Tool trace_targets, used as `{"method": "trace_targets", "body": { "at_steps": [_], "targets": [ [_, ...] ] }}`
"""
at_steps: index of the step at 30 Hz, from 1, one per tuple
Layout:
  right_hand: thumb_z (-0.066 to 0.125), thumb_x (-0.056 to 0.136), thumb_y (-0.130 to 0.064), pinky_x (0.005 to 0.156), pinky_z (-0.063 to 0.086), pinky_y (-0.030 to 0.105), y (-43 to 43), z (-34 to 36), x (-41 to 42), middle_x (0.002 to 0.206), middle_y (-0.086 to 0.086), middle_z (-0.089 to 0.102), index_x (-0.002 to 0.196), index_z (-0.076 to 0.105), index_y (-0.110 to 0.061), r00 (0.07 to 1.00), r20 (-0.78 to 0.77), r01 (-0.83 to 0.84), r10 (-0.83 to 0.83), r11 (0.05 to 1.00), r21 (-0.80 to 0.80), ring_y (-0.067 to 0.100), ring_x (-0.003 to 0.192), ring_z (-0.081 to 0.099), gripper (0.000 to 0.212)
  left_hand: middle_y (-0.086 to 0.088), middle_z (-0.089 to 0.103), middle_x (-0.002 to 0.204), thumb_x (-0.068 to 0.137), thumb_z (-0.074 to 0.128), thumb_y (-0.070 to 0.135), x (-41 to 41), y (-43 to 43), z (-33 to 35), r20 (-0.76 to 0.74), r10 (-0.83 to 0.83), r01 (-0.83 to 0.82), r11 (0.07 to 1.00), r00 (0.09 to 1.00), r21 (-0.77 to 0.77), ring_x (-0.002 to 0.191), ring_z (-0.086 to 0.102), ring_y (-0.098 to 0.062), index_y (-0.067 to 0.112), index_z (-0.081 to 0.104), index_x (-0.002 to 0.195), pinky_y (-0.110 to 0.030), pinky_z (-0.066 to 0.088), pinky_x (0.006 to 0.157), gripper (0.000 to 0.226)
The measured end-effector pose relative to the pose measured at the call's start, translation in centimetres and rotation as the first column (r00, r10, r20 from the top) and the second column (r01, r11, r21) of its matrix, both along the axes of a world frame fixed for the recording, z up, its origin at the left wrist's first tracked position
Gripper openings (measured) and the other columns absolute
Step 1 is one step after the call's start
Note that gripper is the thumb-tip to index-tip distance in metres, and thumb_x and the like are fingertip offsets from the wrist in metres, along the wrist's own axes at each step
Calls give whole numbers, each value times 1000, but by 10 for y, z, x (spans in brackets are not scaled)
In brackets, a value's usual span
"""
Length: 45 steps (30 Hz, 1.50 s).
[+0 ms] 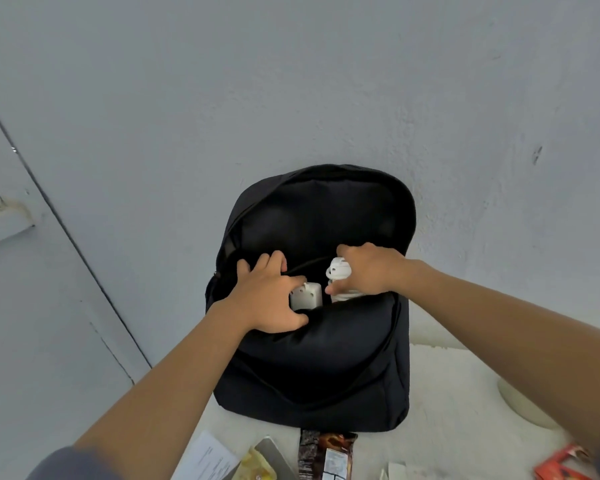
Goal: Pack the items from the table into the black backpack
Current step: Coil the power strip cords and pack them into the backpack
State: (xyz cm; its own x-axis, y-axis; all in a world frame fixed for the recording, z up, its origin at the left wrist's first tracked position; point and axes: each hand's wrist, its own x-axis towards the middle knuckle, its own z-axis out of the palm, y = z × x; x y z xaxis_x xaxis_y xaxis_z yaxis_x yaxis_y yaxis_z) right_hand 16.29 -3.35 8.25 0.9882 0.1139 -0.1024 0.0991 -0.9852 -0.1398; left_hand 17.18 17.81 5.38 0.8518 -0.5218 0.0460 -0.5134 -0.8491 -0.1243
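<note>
Charger and cable going into the open black backpack [312,368]

The backpack stands at the far edge of the table [447,393], against the wall. At its mouth the left hand [267,299] grips a white charger [309,296], and just right of it the right hand [368,271] clutches the coiled cable [338,271]. Best to push both deep down and keep the coil tight so it doesn't unravel. On the near side lie a brown packet [326,455], a paper [208,459] and a red packet [565,465]; their print is too blurred to read.
</note>
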Motion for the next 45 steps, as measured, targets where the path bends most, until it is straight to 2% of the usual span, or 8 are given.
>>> {"method": "trace_targets", "body": {
  "at_steps": [4,10,15,17,21,27,35,45],
  "targets": [
    [55,85,-73,89,40,39,-5,-17,-7,121,4,61,127,47,-24,999,-40,-39,35,994,-107,27,112,58,65,4,37,115,91,60,59,4,-7,-4,80,31,-21,992,996,-126,116,38,-19,30,61,111,-42,28,98,35],
    [34,93,-74,109,31,45,-9,-31,-10,147,15,44,148,33,-20,989,-140,55,-47,997,50,33,134,44,77,8,51,116,90,60,64,5,-12,-15,135,56,-21,969,989,-246,115,44,-15,32,63,101,-38,29,99,34],
    [50,98,-51,99,44,40,-3,-42,-27,125,5,50,126,66,-21,962,273,25,-9,998,-56,25,119,47,45,9,54,100,85,60,71,2,-13,-23,229,79,-5,952,970,-305,103,50,-13,31,63,93,-37,31,93,41],
    [62,92,-50,91,50,38,-2,-37,-27,116,3,60,119,69,-22,969,235,64,-72,997,43,23,107,57,40,8,54,96,84,61,72,0,-13,-27,265,79,10,947,961,-320,98,52,-14,30,62,90,-37,35,91,43],
    [66,87,-53,81,52,36,-7,-30,-22,108,4,66,118,62,-23,989,67,124,-130,989,85,25,97,62,43,4,53,98,85,66,65,-4,-13,-30,223,58,39,913,973,-406,84,51,-14,26,62,95,-35,47,87,41],
    [54,94,-58,85,52,40,-7,-45,-25,110,6,65,130,48,-29,987,144,63,-73,996,70,29,100,62,47,6,56,106,94,60,58,-11,-8,-25,235,-55,172,839,971,-516,96,56,-14,32,53,125,-38,50,88,41],
    [28,94,-72,104,43,37,-21,-56,-59,132,-5,53,142,49,-43,980,177,30,-87,953,303,21,125,49,60,16,36,153,53,66,93,-29,38,12,-155,-83,53,981,984,-189,142,31,-13,45,11,159,-45,12,122,128],
    [28,89,-80,87,50,35,-15,-44,-68,119,-6,66,131,63,-32,958,208,129,-195,947,294,21,111,62,72,9,70,108,83,79,41,-18,16,-24,331,-44,168,920,943,-355,100,64,-20,28,62,126,-37,42,94,48]
  ]
}}
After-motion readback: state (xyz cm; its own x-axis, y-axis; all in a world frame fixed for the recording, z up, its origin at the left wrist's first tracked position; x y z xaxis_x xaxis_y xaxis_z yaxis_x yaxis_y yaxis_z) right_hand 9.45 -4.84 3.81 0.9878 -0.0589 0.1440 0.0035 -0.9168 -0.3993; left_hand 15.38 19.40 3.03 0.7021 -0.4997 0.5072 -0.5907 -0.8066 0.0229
